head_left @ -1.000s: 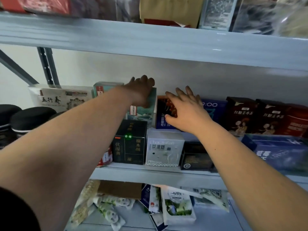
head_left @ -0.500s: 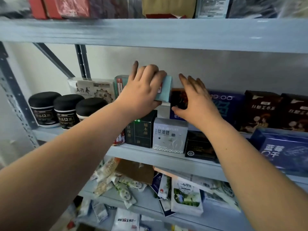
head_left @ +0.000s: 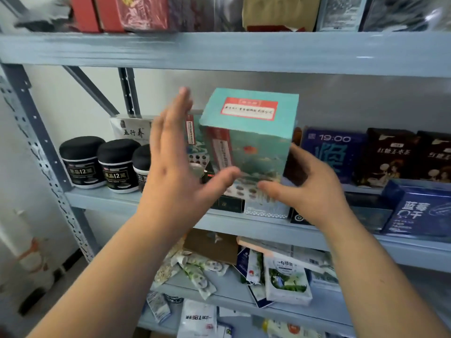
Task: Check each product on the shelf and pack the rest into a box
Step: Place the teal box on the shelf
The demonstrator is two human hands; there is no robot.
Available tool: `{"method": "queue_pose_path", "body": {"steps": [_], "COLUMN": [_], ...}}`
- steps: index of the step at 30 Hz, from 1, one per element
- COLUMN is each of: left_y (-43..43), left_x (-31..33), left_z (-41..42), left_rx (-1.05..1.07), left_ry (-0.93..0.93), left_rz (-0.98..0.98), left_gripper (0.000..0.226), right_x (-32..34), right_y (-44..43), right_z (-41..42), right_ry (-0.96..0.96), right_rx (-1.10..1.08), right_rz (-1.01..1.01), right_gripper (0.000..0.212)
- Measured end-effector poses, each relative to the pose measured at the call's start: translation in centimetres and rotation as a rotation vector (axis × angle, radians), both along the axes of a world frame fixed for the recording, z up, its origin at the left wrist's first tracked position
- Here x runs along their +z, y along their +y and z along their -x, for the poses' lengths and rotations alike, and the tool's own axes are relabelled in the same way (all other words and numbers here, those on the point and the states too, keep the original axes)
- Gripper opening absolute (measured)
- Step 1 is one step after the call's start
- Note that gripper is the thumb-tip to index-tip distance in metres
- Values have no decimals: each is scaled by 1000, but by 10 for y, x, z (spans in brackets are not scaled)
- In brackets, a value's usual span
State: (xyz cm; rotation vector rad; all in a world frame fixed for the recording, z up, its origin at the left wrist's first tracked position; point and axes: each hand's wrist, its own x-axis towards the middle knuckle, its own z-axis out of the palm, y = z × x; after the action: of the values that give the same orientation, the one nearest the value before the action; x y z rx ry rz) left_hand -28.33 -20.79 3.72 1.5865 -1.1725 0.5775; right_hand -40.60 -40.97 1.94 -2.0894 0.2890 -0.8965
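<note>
**Item:** teal box (head_left: pixel 246 132), red-and-white label on its top face. Centre of the frame, lifted off the middle shelf (head_left: pixel 156 211) and tilted, top face leaning toward the camera, in front of the stock behind it.

**Right hand** (head_left: pixel 310 189): thumb pressed on the lower front face, fingers curled round the box's right side and out of sight behind it. This appears to be the only real grip.

**Left hand** (head_left: pixel 175 172): spread wide, fingers straight and blurred, standing just left of the box. The thumb reaches toward the lower front corner; whether it touches cannot be told.

**Neighbours:** black jars (head_left: pixel 83 162) at the left of the shelf; small cartons (head_left: pixel 266 211) directly under the box; blue carton (head_left: pixel 334 152) just right of it. Loose sachets (head_left: pixel 200 276) on the lower shelf. The packing box is not in view.

**Hazards, as judged:**
- Slip. The grip sits low on a tall box, so the top could tip forward and pull free of the thumb.
- Knock-on. A dropped box would hit the small cartons at the shelf edge and could push them down onto the sachets.
- Snag. Turning the box to read its faces could clip the blue carton or the shelf above.
- Missed check. The label is blurred here; a hurried look may pass a faulty product.
</note>
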Motion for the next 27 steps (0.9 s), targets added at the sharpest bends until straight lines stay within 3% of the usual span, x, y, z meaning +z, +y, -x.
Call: {"method": "queue_pose_path", "body": {"steps": [4, 9, 15, 19, 22, 27], "left_y": [24, 50, 75, 94, 108, 125], "left_x": [-35, -76, -110, -125, -134, -145], "left_z": [-8, -13, -17, -24, -27, -30], "left_rx": [-288, -486, -493, -471, -434, -408], "left_ry": [440, 543, 768, 847, 850, 937], "left_rz": [-5, -168, -140, -128, -144, -122], "left_gripper": [86, 65, 60, 59, 54, 43], "right_x": [-11, -37, -80, -101, -118, -130], "right_y": [37, 81, 116, 136, 149, 170], "right_z": [3, -6, -15, -19, -26, -29], "right_ry": [-46, -122, -67, -52, -47, -62], "right_rx": [73, 141, 53, -15, -13, -31], "right_rz": [-114, -354, -499, -567, -604, -642], "right_gripper": [65, 44, 63, 49, 78, 78]}}
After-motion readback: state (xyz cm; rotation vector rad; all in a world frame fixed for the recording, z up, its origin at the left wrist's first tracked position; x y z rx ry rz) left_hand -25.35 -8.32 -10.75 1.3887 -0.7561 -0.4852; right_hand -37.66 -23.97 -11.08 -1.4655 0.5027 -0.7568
